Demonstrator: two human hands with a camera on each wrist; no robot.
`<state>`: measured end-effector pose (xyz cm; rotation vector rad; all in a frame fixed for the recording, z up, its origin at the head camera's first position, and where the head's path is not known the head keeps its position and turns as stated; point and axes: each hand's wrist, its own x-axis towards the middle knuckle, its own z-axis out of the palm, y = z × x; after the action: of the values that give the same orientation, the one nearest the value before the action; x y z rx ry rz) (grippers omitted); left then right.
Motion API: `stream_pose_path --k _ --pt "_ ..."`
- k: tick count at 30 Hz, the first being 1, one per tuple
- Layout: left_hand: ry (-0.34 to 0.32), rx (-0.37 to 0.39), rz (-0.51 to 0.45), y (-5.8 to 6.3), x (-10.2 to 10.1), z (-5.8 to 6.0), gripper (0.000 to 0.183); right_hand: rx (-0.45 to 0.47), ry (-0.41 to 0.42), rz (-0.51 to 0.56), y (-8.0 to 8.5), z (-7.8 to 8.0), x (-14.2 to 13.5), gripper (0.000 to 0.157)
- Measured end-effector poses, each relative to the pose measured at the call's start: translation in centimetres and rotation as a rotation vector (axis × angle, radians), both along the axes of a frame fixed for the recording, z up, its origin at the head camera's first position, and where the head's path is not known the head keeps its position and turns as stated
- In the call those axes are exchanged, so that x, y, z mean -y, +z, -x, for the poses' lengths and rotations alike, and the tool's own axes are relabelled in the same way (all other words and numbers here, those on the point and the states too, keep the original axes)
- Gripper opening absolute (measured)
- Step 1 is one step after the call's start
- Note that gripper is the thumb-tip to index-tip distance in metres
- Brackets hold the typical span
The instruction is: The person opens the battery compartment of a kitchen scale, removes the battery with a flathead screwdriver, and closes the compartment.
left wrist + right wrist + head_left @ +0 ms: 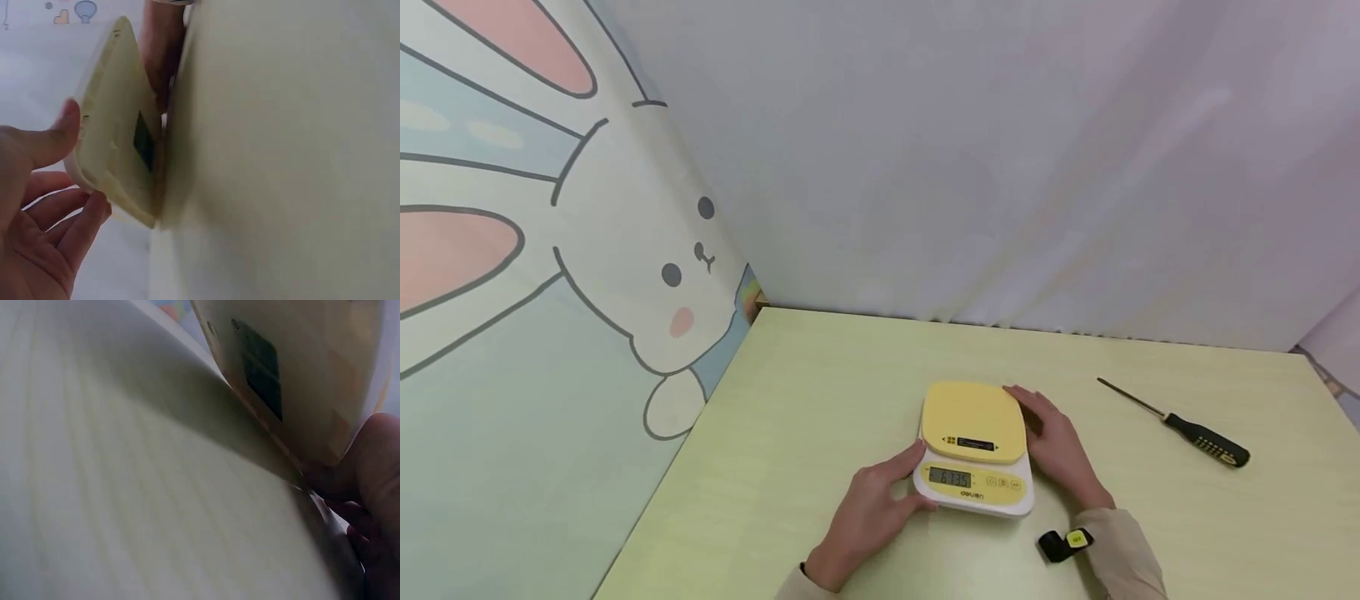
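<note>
A yellow and white kitchen scale (973, 417) is tilted up off the table, its front edge with the lit display raised. My left hand (876, 504) grips its front left corner; the left wrist view shows the thumb (56, 134) on one face and fingertips round the edge. At the far right side, my right hand (1060, 446) holds the scale near the edge that stays low by the tabletop. The underside (312, 381), with a dark rectangular patch, shows in the right wrist view. Part of the right fingers is hidden.
A screwdriver (1206, 439) with a black handle lies on the pale table (775, 467), right of the scale. A small black and yellow device (1066, 544) sits at my right wrist. Behind the table hangs a pale curtain (962, 167); a rabbit-printed cloth (617, 275) hangs at left.
</note>
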<state>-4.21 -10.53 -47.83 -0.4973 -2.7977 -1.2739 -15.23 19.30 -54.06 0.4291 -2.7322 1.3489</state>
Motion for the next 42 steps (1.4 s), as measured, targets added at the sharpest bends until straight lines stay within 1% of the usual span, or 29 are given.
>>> stream_pose_path --k 3,6,9,11,12,15,18,21,23,28,30,33,35,38,40,42 --pt "-0.013 -0.045 -0.038 1.6 -0.2 0.7 0.066 0.010 -0.009 0.036 0.0 -0.1 -0.5 0.053" --pt "-0.024 -0.108 -0.059 3.2 -0.3 1.9 0.055 -0.004 -0.022 0.052 -0.1 -0.3 -0.7 0.053" --pt "-0.004 -0.208 -0.033 4.7 -0.4 3.2 0.045 -0.045 -0.019 0.067 -0.3 -0.4 -0.7 0.050" --pt "0.019 -0.286 0.000 5.6 -0.4 4.2 0.040 -0.072 -0.030 0.058 -0.4 -0.4 -0.6 0.049" --pt "0.031 -0.322 0.017 6.0 -0.4 4.6 0.039 -0.088 -0.042 0.048 -0.5 -0.4 -0.5 0.046" --pt "0.046 -0.412 0.054 6.8 -0.6 6.2 0.033 -0.094 -0.076 0.010 -0.6 -0.5 -0.5 0.029" --pt "0.045 -0.468 0.079 7.3 -0.9 7.7 0.030 -0.091 -0.100 -0.002 -0.6 -0.7 -0.4 0.019" --pt "0.052 -0.500 0.100 7.7 -1.1 8.9 0.027 -0.096 -0.102 0.000 -0.5 -1.2 -0.2 0.025" --pt "0.057 -0.514 0.114 8.0 -1.2 9.7 0.026 -0.103 -0.105 -0.002 -0.4 -1.8 0.0 0.025" --pt "0.053 -0.524 0.116 8.6 -1.4 11.3 0.024 -0.081 -0.122 -0.020 -0.1 -3.5 0.4 0.020" --pt "0.046 -0.521 0.101 8.7 -1.5 11.8 0.023 -0.066 -0.131 -0.023 0.1 -4.0 0.5 0.023" --pt "0.038 -0.496 0.063 8.6 -1.7 12.7 0.022 -0.038 -0.149 -0.009 0.2 -4.8 0.6 0.033" --pt "0.038 -0.464 0.039 8.5 -1.9 13.2 0.023 -0.031 -0.156 0.001 0.2 -5.2 0.6 0.042" --pt "0.064 -0.400 0.024 8.0 -2.0 13.9 0.022 -0.047 -0.143 0.019 0.2 -5.7 0.7 0.054" --pt "0.088 -0.336 0.020 7.6 -2.0 14.4 0.022 -0.075 -0.131 0.034 0.1 -5.9 0.7 0.062" --pt "0.112 -0.244 0.007 7.1 -1.9 14.9 0.021 -0.106 -0.121 0.050 0.0 -6.1 0.7 0.069"
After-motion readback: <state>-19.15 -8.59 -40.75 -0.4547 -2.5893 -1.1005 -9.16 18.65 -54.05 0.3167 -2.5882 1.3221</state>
